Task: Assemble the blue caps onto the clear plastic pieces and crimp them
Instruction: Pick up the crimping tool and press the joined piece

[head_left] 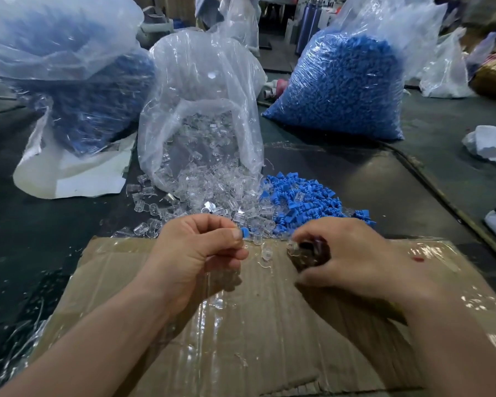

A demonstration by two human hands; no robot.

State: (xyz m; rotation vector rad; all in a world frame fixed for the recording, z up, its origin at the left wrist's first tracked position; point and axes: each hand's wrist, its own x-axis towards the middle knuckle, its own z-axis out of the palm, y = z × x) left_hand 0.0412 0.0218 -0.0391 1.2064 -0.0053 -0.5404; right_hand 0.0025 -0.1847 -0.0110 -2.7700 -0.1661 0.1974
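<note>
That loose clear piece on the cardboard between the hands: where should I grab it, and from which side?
Pinch the clear piece across its body, coming straight down from above. It lies flat on the cardboard with bare board to its left and right, so fingers should fit on either flank. Its finer shape is too small to tell.

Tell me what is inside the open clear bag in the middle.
Only clear plastic pieces show in the clear bag, spilling from its mouth. Folds and glare hide its back.

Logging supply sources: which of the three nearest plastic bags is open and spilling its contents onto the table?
The middle bag, spilling clear pieces; the left bag and right bag hold blue parts.
</note>
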